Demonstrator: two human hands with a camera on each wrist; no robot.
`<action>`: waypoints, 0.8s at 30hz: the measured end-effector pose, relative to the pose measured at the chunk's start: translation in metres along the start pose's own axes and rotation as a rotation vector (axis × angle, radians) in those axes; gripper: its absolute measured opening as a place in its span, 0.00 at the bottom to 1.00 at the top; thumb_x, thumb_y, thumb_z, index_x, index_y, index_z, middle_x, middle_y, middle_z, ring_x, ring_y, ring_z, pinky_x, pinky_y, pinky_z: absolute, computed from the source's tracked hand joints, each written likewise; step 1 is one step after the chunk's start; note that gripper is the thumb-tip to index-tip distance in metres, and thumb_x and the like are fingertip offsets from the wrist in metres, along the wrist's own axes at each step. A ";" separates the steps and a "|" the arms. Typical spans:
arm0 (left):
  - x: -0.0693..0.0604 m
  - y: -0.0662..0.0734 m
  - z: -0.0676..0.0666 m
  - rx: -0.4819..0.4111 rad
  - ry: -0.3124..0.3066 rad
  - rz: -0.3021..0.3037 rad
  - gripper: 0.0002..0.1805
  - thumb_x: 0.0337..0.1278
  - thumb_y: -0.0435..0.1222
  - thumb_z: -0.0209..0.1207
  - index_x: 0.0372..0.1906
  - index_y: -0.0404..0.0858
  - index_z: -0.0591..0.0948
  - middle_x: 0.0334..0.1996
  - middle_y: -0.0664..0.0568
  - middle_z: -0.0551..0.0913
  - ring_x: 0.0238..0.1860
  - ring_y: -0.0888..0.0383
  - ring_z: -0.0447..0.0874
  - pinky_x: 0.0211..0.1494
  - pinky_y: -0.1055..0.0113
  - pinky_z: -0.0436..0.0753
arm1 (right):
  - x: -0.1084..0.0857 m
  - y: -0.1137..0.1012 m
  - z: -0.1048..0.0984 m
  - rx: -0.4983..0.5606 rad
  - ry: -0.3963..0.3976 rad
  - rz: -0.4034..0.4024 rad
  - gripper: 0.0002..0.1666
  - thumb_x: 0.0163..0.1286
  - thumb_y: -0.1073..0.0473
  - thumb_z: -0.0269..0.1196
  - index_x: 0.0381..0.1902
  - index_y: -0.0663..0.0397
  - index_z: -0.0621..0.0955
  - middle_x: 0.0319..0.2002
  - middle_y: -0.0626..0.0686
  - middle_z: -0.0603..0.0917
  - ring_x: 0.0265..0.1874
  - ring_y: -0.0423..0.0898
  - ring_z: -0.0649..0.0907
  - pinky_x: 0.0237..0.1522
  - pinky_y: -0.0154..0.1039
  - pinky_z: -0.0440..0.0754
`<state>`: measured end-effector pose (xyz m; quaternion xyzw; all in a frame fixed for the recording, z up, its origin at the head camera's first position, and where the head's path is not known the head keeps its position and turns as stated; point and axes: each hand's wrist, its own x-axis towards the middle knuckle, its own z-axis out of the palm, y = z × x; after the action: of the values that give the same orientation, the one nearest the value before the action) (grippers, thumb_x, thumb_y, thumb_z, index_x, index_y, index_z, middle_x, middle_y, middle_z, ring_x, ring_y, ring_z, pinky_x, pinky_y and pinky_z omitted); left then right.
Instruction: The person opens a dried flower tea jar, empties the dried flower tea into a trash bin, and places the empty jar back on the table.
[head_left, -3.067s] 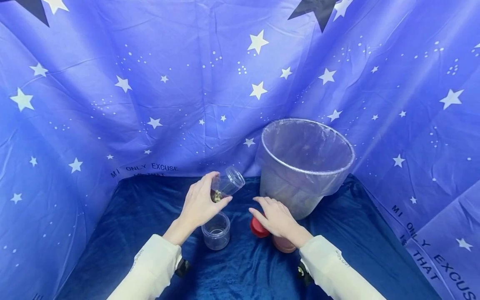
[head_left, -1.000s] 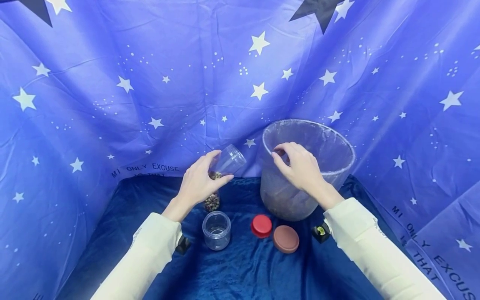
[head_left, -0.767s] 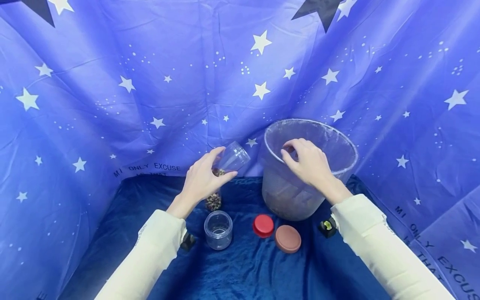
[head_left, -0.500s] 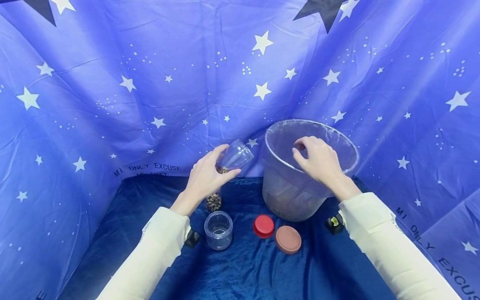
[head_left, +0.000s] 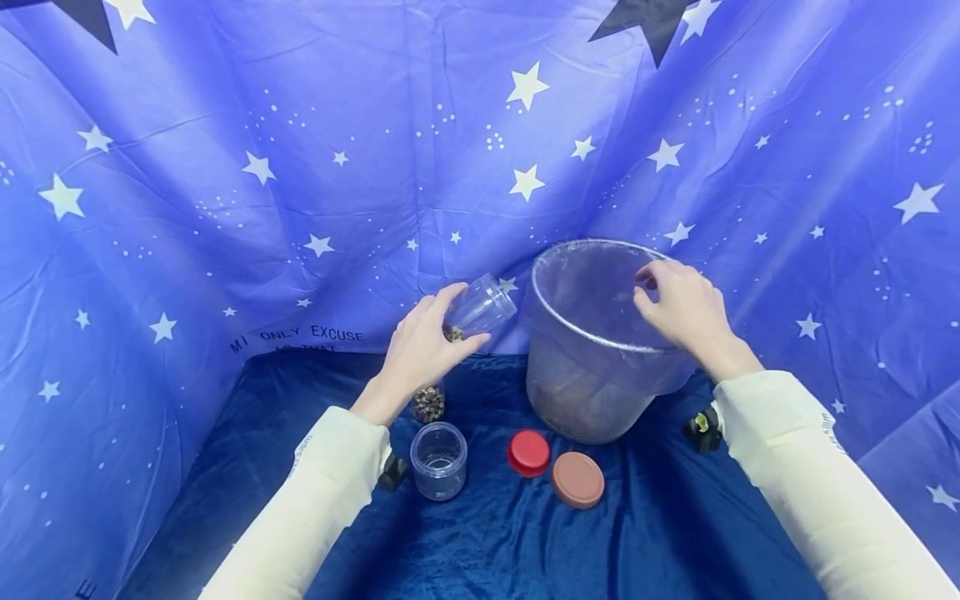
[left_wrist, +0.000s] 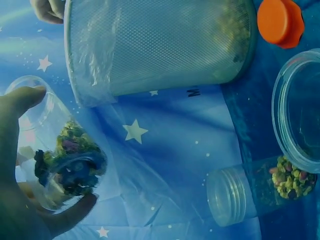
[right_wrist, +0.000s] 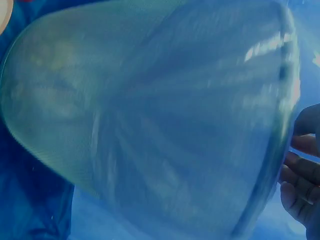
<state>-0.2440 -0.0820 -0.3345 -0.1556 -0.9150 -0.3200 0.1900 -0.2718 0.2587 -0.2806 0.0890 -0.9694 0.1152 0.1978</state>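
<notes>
My left hand (head_left: pixel 416 350) grips a clear plastic jar (head_left: pixel 483 307) by its sides, raised above the cloth and tilted, its mouth toward the bin. Mixed yellow-green, pink and dark dried pieces (left_wrist: pixel 72 172) lie low inside it, as the left wrist view shows. My right hand (head_left: pixel 684 307) hovers over the right side of the mesh bin's rim (head_left: pixel 562 321), fingers loosely bent, with nothing seen in them. A second lidless jar (left_wrist: pixel 227 195) with a similar mix (head_left: pixel 429 403) stands partly hidden behind my left wrist. Nearer stands a wider, lidless clear jar (head_left: pixel 439 465).
A red lid (head_left: pixel 529 452) and a pinkish-brown lid (head_left: pixel 578 480) lie on the dark blue cloth (head_left: pixel 480 546) in front of the bin. A clear bag lines the bin. Star-printed blue curtains (head_left: pixel 390 183) hang behind and at both sides.
My right hand has left the red lid, risen to the bin and moved rightward across its opening. My left hand has lifted the tilted jar up and right, closer to the bin.
</notes>
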 end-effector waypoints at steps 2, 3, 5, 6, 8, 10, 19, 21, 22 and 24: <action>0.000 0.001 0.002 0.007 0.015 0.010 0.40 0.48 0.59 0.67 0.68 0.54 0.70 0.48 0.48 0.82 0.40 0.51 0.79 0.41 0.51 0.80 | 0.000 0.008 -0.001 0.003 -0.009 0.025 0.18 0.68 0.55 0.55 0.51 0.58 0.79 0.48 0.64 0.83 0.47 0.65 0.80 0.40 0.64 0.76; 0.000 0.001 0.003 0.008 0.021 0.016 0.40 0.48 0.60 0.67 0.67 0.54 0.71 0.47 0.48 0.82 0.40 0.51 0.79 0.40 0.51 0.80 | 0.000 0.012 -0.002 0.004 -0.010 0.038 0.18 0.68 0.55 0.54 0.51 0.58 0.79 0.48 0.64 0.82 0.47 0.65 0.80 0.40 0.64 0.76; 0.000 0.002 0.005 0.009 0.032 0.027 0.39 0.48 0.60 0.68 0.67 0.54 0.71 0.47 0.48 0.83 0.39 0.50 0.79 0.40 0.51 0.80 | 0.000 0.020 -0.003 0.011 -0.011 0.068 0.19 0.68 0.55 0.53 0.52 0.58 0.79 0.48 0.65 0.81 0.47 0.66 0.79 0.40 0.64 0.74; 0.000 0.002 0.006 0.009 0.037 0.031 0.39 0.48 0.59 0.68 0.67 0.54 0.71 0.47 0.48 0.83 0.40 0.50 0.80 0.40 0.51 0.80 | 0.000 0.023 -0.003 0.012 -0.009 0.080 0.19 0.68 0.55 0.53 0.52 0.59 0.79 0.48 0.65 0.80 0.47 0.66 0.79 0.40 0.65 0.74; 0.001 0.003 0.008 0.004 0.043 0.034 0.39 0.48 0.59 0.67 0.67 0.53 0.71 0.48 0.48 0.83 0.40 0.50 0.80 0.40 0.51 0.80 | 0.000 0.029 -0.005 0.014 -0.007 0.100 0.20 0.68 0.55 0.53 0.52 0.59 0.78 0.48 0.65 0.79 0.46 0.66 0.78 0.40 0.64 0.73; 0.001 0.004 0.011 -0.003 0.046 0.027 0.40 0.48 0.59 0.67 0.67 0.50 0.71 0.49 0.48 0.83 0.40 0.50 0.81 0.41 0.51 0.81 | 0.000 0.035 -0.007 0.008 -0.001 0.113 0.20 0.68 0.55 0.53 0.53 0.59 0.78 0.47 0.65 0.79 0.45 0.66 0.78 0.39 0.64 0.72; 0.000 0.009 0.016 -0.019 0.044 -0.046 0.39 0.47 0.60 0.67 0.60 0.41 0.74 0.48 0.47 0.83 0.41 0.50 0.82 0.45 0.51 0.82 | -0.001 0.051 -0.010 -0.045 -0.068 0.203 0.27 0.67 0.53 0.52 0.59 0.64 0.72 0.51 0.72 0.74 0.48 0.76 0.74 0.40 0.69 0.71; 0.001 0.010 0.017 -0.015 0.051 -0.037 0.38 0.48 0.60 0.66 0.60 0.42 0.74 0.49 0.48 0.83 0.41 0.50 0.82 0.44 0.51 0.82 | -0.002 0.056 -0.011 -0.053 -0.098 0.248 0.30 0.67 0.52 0.52 0.61 0.67 0.69 0.52 0.74 0.72 0.48 0.78 0.73 0.41 0.69 0.71; 0.001 0.011 0.018 -0.013 0.054 -0.033 0.38 0.48 0.60 0.66 0.60 0.43 0.74 0.49 0.48 0.83 0.41 0.49 0.82 0.44 0.50 0.82 | -0.003 0.058 -0.011 -0.057 -0.112 0.273 0.32 0.67 0.51 0.52 0.61 0.69 0.68 0.52 0.75 0.71 0.49 0.78 0.72 0.42 0.69 0.70; 0.001 0.012 0.019 -0.012 0.058 -0.025 0.38 0.48 0.61 0.66 0.61 0.45 0.74 0.48 0.48 0.82 0.41 0.50 0.81 0.43 0.50 0.82 | -0.004 0.061 -0.012 -0.067 -0.134 0.318 0.35 0.67 0.50 0.53 0.62 0.72 0.65 0.52 0.77 0.70 0.48 0.79 0.72 0.42 0.68 0.71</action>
<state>-0.2445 -0.0606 -0.3414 -0.1358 -0.9091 -0.3321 0.2115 -0.2771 0.3208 -0.2834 -0.0647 -0.9855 0.1065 0.1149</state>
